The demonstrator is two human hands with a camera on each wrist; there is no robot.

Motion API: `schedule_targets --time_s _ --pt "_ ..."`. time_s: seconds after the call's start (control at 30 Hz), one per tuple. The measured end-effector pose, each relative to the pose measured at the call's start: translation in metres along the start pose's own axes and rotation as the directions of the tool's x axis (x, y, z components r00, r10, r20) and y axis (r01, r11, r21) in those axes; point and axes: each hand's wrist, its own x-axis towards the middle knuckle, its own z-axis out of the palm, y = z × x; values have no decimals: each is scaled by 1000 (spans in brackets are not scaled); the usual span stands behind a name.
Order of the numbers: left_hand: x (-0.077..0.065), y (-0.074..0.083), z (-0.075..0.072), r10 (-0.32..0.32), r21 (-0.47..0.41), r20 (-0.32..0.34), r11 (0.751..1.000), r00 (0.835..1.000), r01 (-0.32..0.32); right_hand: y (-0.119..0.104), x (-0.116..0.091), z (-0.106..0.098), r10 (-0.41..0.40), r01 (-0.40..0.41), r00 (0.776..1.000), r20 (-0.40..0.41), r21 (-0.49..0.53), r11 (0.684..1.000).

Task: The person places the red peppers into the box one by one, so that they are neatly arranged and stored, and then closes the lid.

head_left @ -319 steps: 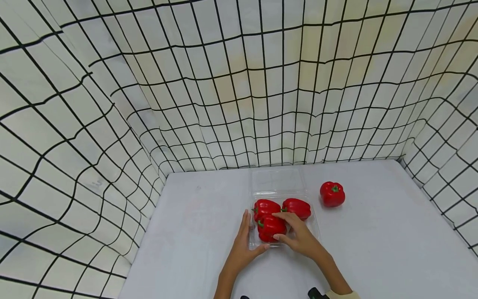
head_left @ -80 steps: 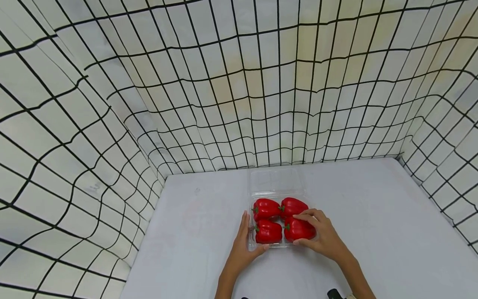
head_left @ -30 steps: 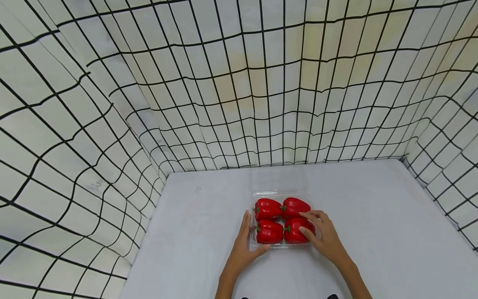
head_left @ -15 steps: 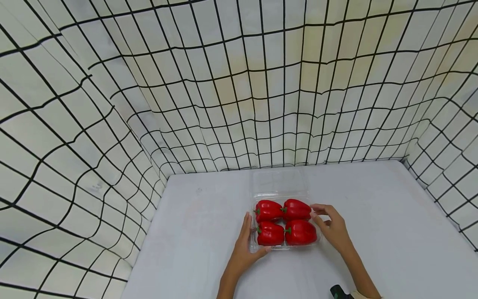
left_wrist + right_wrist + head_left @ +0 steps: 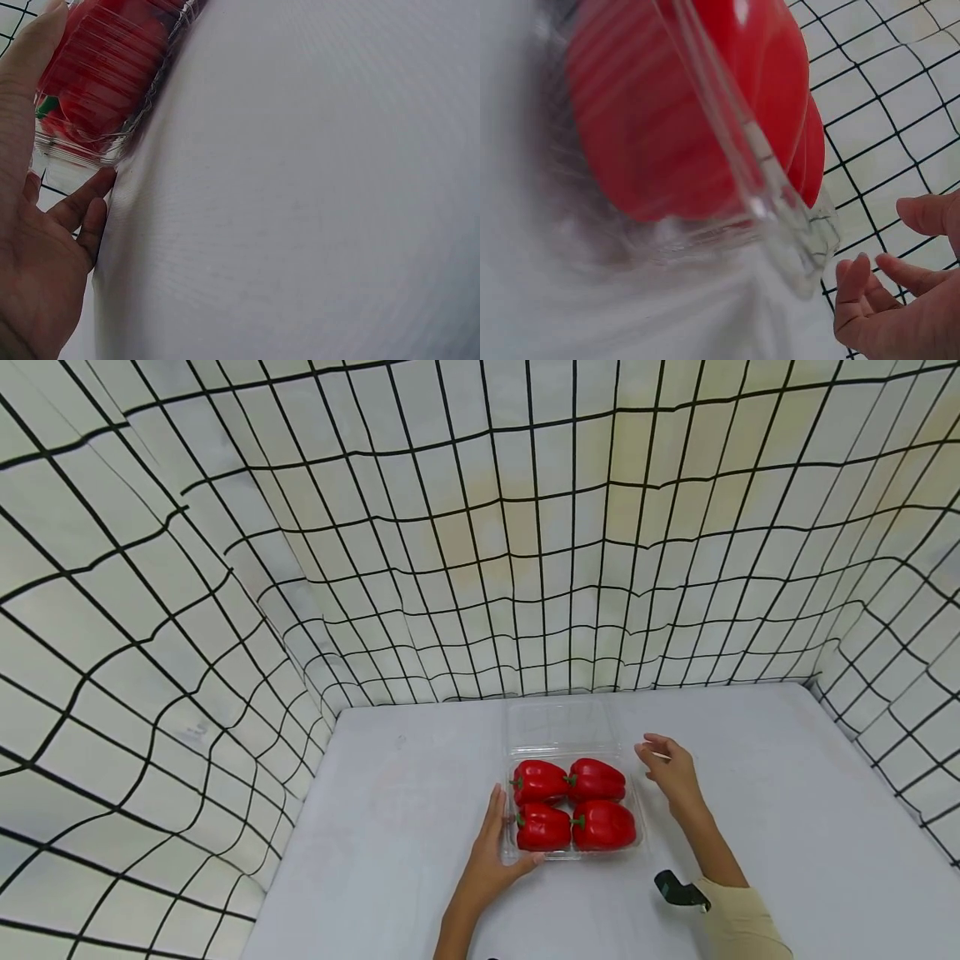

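Several red bell peppers (image 5: 604, 825) with green stems sit in two rows inside a clear plastic clamshell container (image 5: 637, 839), its lid (image 5: 558, 727) folded back flat toward the far edge. My left hand (image 5: 483, 864) braces the container's near left corner, fingers straight along its left side and thumb at the front. In the left wrist view the thumb and fingertips lie against the ribbed wall. To the right of the lid, my right hand (image 5: 671, 770) hovers with loosely bent fingers and nothing between them. The right wrist view shows that hand apart from the container wall.
A white table (image 5: 390, 827) lies under everything. Black netting (image 5: 450, 568) over white sheeting encloses its back and sides. A dark wrist device (image 5: 678, 889) sticks out beside the right sleeve (image 5: 738, 918).
The last bell pepper, earlier on the table at right, was put into the container's near right place. My right hand let go of it and moved away to the far right, beside the lid.
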Motion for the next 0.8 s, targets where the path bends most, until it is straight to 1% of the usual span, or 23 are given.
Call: schedule_targets --time_s 0.17,0.37,0.53,0.63,0.8 --pt "1 0 0 3 -5 5 1000 1000 -3 4 19 2 62 -67 994 91 56 996" --pt "1 0 0 -1 -10 7 1000 1000 1 8 34 4 119 -137 976 181 95 986" --pt "1 1 -1 -3 -9 3 1000 1000 3 8 39 6 122 -148 964 236 95 984" --pt "0 1 -2 -5 -9 1 1000 1000 5 8 40 8 126 -157 961 248 110 982" --pt "0 3 -2 -4 -34 5 999 1000 5 7 41 7 143 -183 952 271 129 975"
